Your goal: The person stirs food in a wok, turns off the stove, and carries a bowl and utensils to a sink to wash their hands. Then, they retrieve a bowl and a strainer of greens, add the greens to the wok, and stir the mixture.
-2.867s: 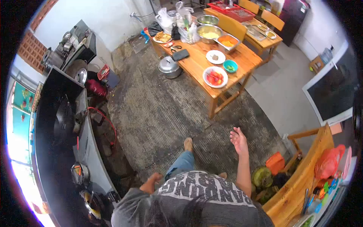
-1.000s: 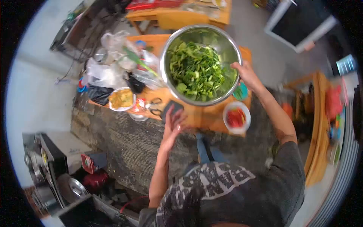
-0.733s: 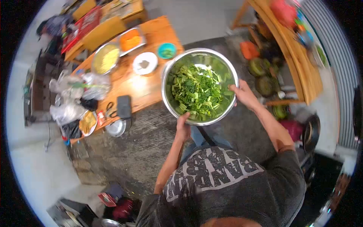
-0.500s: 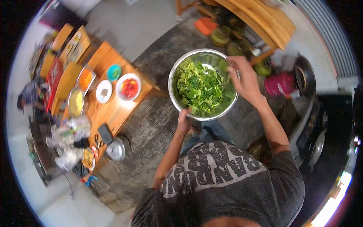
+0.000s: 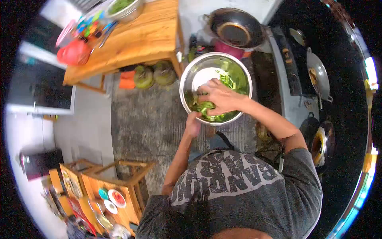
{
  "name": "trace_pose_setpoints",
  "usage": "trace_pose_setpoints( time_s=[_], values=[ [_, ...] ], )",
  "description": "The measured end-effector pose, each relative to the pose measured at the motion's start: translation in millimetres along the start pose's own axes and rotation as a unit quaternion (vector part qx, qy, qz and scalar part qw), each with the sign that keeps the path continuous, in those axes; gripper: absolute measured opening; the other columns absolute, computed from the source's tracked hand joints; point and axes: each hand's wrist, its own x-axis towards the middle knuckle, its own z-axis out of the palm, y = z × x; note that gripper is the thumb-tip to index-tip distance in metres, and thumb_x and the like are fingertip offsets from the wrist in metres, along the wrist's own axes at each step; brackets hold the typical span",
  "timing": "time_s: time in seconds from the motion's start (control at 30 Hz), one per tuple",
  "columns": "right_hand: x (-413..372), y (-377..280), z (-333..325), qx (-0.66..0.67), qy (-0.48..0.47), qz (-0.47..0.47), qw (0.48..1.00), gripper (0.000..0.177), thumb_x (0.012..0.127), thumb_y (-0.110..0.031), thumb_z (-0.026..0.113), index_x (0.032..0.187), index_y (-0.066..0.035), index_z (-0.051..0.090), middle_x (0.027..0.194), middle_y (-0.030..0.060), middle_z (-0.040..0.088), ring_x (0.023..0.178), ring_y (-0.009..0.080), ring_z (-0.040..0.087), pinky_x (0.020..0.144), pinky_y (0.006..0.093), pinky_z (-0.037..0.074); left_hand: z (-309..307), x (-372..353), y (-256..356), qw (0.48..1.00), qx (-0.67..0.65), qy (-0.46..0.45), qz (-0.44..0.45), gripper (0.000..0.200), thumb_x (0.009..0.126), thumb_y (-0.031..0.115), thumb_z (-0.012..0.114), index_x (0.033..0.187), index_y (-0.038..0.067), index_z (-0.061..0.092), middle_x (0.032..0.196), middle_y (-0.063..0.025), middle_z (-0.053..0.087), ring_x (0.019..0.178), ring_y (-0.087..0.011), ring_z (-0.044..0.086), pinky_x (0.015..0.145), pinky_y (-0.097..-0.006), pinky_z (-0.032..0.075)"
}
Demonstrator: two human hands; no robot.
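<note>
A wide steel mixing bowl (image 5: 248, 79) is held out in front of my body. Chopped leafy greens (image 5: 217, 115) lie inside it, mostly on the near and right side, with bare shiny metal at the upper left. My left hand (image 5: 193, 124) grips the near left rim, thumb over the edge and fingers hidden beneath. Down inside the bowl, my right hand (image 5: 219, 96) has its fingers curled around some of the greens, palm facing down; the fingertips are partly hidden.
A wooden table (image 5: 139, 44) at upper left holds a metal bowl of greens (image 5: 121, 7) and a red basin (image 5: 75, 52). Gas cylinders (image 5: 153, 75) stand underneath. A large wok (image 5: 235, 32) is ahead; the stove with pans (image 5: 318, 73) is at right. Another table (image 5: 119, 215) carries dishes, lower left.
My body has turned right, toward the stove side, with the bowl. My right hand has left the rim and gone into the greens, while my left hand keeps its hold.
</note>
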Motion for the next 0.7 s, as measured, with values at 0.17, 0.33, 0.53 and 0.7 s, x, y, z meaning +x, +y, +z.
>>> trace_pose_setpoints(
  time_s=[0.17,0.33,0.53,0.7],
  values=[
    [-52.1,67.2,-50.7,0.021,0.004,0.176,0.984,0.055,0.057,-0.017,0.065,0.109,-0.013,0.051,0.112,0.0181,0.041,0.107,0.0379,0.039,0.095,0.0468,0.03,26.6,67.5,-1.4,0.989,0.025,0.045,-0.141,0.013,0.072,0.017,0.056,0.079,0.007,0.052,0.08,-0.0043,0.052,0.08,-0.0186,0.051,0.074,-0.0324,0.041],
    [-81.3,110.7,-58.9,0.006,-0.066,0.377,0.924,0.102,0.049,-0.028,0.079,0.134,-0.032,0.02,0.125,0.0281,0.029,0.116,0.0467,0.029,0.097,0.0474,0.03,57.4,148.8,-39.0,0.979,0.114,-0.079,-0.15,0.016,0.076,0.024,0.054,0.078,0.008,0.053,0.081,-0.0045,0.053,0.08,-0.017,0.051,0.076,-0.0308,0.04],
    [-100.5,169.5,-30.7,-0.044,-0.082,0.441,0.893,0.107,0.043,-0.034,0.082,0.133,-0.033,0.024,0.128,0.0253,0.027,0.115,0.043,0.034,0.09,0.0456,0.042,117.5,217.8,-42.6,0.927,0.129,-0.161,-0.314,0.018,0.079,0.023,0.051,0.082,0.006,0.051,0.081,-0.0037,0.05,0.078,-0.0147,0.05,0.071,-0.0305,0.041],
    [-116.9,194.6,-21.4,-0.042,-0.086,0.431,0.897,0.1,0.046,-0.026,0.079,0.132,-0.029,0.029,0.124,0.0178,0.033,0.11,0.0356,0.039,0.082,0.0395,0.047,124.3,276.8,-92.2,0.886,0.146,-0.206,-0.39,0.024,0.077,0.02,0.05,0.094,0.004,0.05,0.092,-0.0072,0.052,0.086,-0.0169,0.052,0.075,-0.0311,0.043]
  ],
)
